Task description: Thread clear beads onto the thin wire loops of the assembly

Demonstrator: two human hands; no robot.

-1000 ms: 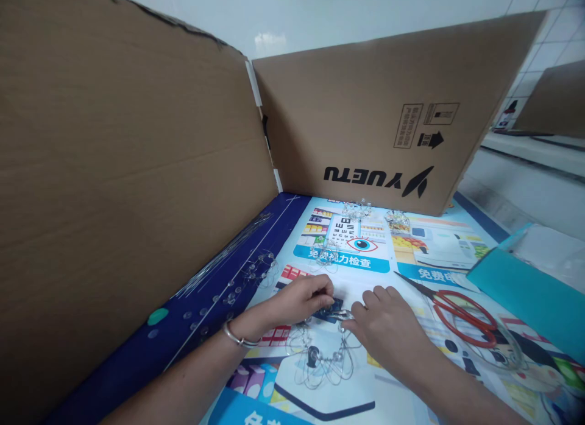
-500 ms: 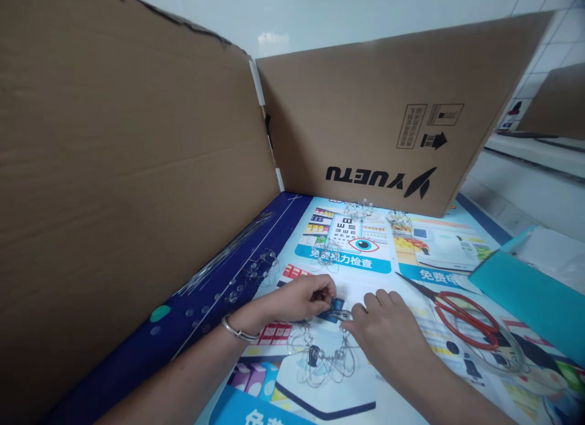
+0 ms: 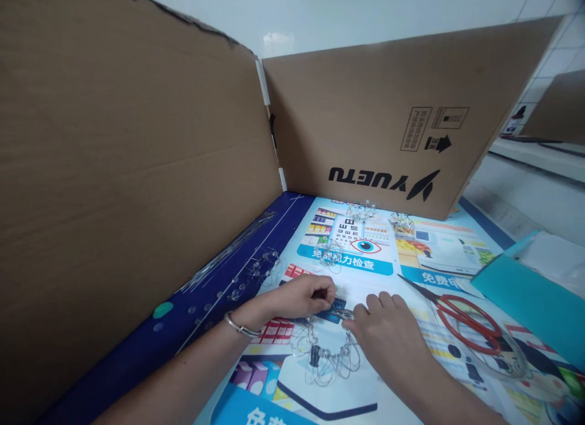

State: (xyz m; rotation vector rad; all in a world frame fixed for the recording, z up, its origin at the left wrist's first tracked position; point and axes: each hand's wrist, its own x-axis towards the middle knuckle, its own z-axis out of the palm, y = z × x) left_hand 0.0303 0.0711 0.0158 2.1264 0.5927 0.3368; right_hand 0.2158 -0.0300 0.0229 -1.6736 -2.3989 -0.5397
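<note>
My left hand (image 3: 315, 294) is closed in a pinch at the centre; a bracelet circles that wrist. Facing it, my right hand (image 3: 381, 321) is wrapped round a small metal tool (image 3: 343, 313), whose tip points to my left fingertips. What the left fingers pinch is too small to make out. Just below both hands lies a piece of looped wire with clear beads (image 3: 336, 355), its upper ends near the fingers. Similar beaded wire pieces (image 3: 329, 252) lie further back on the printed sheet (image 3: 260, 400).
Red-handled scissors (image 3: 470, 324) and a coil of clear line (image 3: 518, 358) lie at the right, near a turquoise box (image 3: 530, 303). Cardboard panels (image 3: 365, 120) stand behind and left. Straight wires (image 3: 223, 254) and loose beads (image 3: 208, 307) lie along the left edge.
The view has shifted slightly, so everything sits a little further right. Both hands keep nearly the same pose around the tool and wire.
</note>
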